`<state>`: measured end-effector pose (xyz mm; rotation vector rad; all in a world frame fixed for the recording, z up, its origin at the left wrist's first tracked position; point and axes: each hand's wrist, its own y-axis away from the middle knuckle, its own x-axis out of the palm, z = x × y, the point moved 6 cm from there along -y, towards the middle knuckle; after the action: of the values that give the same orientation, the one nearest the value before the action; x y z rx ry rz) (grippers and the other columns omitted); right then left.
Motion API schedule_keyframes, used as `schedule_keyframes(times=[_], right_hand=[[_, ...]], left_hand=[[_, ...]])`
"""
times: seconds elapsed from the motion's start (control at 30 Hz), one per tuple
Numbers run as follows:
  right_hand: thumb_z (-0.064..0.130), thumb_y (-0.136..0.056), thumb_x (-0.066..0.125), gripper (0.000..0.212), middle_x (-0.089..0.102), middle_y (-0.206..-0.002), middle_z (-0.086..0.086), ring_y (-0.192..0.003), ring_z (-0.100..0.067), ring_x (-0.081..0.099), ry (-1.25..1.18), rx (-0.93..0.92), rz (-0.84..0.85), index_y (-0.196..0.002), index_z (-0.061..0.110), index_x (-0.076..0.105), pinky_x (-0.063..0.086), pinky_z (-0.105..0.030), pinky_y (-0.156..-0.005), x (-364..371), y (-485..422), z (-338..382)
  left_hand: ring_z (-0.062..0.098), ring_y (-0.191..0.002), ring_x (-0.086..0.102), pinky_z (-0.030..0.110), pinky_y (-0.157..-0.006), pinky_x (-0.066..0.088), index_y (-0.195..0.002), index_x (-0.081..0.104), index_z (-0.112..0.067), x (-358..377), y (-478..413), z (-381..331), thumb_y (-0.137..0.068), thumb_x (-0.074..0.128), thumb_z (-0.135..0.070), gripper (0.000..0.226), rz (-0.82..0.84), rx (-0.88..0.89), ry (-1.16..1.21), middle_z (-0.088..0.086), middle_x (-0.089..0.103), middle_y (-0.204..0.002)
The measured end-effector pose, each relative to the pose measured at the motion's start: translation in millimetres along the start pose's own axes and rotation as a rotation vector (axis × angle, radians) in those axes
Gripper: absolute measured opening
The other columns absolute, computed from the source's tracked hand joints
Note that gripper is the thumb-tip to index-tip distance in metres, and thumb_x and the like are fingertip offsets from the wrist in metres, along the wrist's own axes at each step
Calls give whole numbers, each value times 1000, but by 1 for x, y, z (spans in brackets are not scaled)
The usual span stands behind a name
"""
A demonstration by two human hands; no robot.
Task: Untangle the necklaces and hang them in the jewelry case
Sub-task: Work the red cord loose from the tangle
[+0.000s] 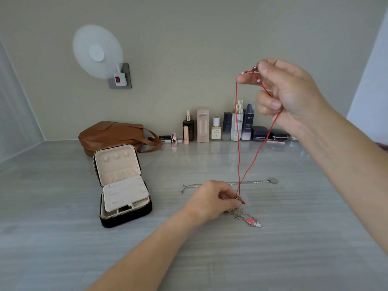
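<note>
left hand (pixel 212 198) hides part of the silver chain (pixel 255 182); fan (pixel 97 52) blurred.

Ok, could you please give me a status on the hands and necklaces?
Right hand holds red cord necklace aloft. Left hand pinches tangled chains at its lower end. Jewelry case open, hooks bare.

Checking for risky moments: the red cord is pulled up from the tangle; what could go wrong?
The right hand holds the red cord taut while the left hand pinches the tangle: more pull may tighten the knot. The silver chain with the pink pendant could get dragged up or strained.
</note>
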<state>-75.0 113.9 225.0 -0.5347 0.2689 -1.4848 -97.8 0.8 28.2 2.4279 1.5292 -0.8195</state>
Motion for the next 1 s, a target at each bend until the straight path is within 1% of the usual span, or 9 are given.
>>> schedule_keyframes(times=[0.2, 0.3, 0.4, 0.53, 0.63, 0.7, 0.77, 0.83, 1.0], right_hand=[[16, -95, 43, 21, 73, -83, -9, -26, -6, 21, 80, 45, -50, -74, 19, 47, 12, -16, -38, -15, 7, -20], [15, -95, 44, 23, 73, -89, -11, -25, -6, 20, 125, 68, -94, -73, 18, 47, 14, -16, -36, -23, 12, -30], [16, -94, 44, 24, 73, -90, -11, -25, -7, 19, 168, 90, -143, -71, 19, 47, 12, -20, -38, -34, 13, -40], [16, -95, 44, 24, 71, -92, -14, -24, -7, 21, 203, 139, -171, -71, 17, 47, 10, -21, -41, -43, 19, -58], [15, -94, 46, 21, 71, -89, -10, -26, -7, 22, 262, 174, -184, -73, 17, 49, 7, -23, -43, -48, 24, -75], [13, -92, 49, 16, 70, -83, -8, -26, -7, 21, 316, 199, -186, -77, 16, 52, 9, -19, -40, -52, 29, -86], [8, -90, 51, 8, 69, -75, -7, -26, -7, 22, 396, 226, -155, -86, 15, 54, 14, -13, -34, -53, 35, -98], [2, -88, 50, 19, 67, -68, -7, -27, -8, 25, 486, 263, -79, -96, 17, 56, 19, -13, -31, -50, 44, -113], [1, -87, 47, 26, 61, -66, 1, -34, -4, 36, 750, 318, 106, -86, 17, 68, 30, -15, -35, -40, 61, -143]], left_hand=[[1, -52, 46, 19, -56, 39, -62, 52, -25, -15, -3, -2, -71, 78, -19, 28, -115, 19, 11, -6, 57, -63], [11, -61, 51, 22, -58, 40, -63, 53, -25, -15, -4, 0, -73, 77, -14, 28, -97, 6, 29, -3, 59, -65], [13, -69, 55, 17, -58, 42, -67, 56, -25, -17, -5, 1, -77, 72, -12, 23, -97, -10, 92, 3, 62, -73], [14, -78, 60, 30, -75, 50, -77, 61, -24, -21, -7, 4, -83, 66, -9, 17, -91, -34, 205, 7, 66, -81], [-4, -57, 57, 13, -58, 43, -94, 59, -21, -23, -7, 6, -85, 63, -13, 12, -76, -64, 253, -2, 65, -75], [-6, -53, 54, 9, -53, 40, -100, 58, -19, -24, -7, 7, -86, 62, -13, 16, -84, -74, 287, -5, 63, -71], [-5, -53, 54, 9, -53, 40, -101, 58, -19, -25, -7, 8, -86, 61, -12, 16, -91, -81, 300, -6, 62, -71], [-6, -53, 54, 9, -53, 40, -100, 57, -18, -25, -7, 8, -87, 61, -10, 16, -89, -86, 309, -6, 62, -72], [-7, -54, 55, 9, -52, 40, -102, 55, -17, -25, -7, 8, -87, 60, -7, 19, -71, -83, 311, -6, 62, -73]])
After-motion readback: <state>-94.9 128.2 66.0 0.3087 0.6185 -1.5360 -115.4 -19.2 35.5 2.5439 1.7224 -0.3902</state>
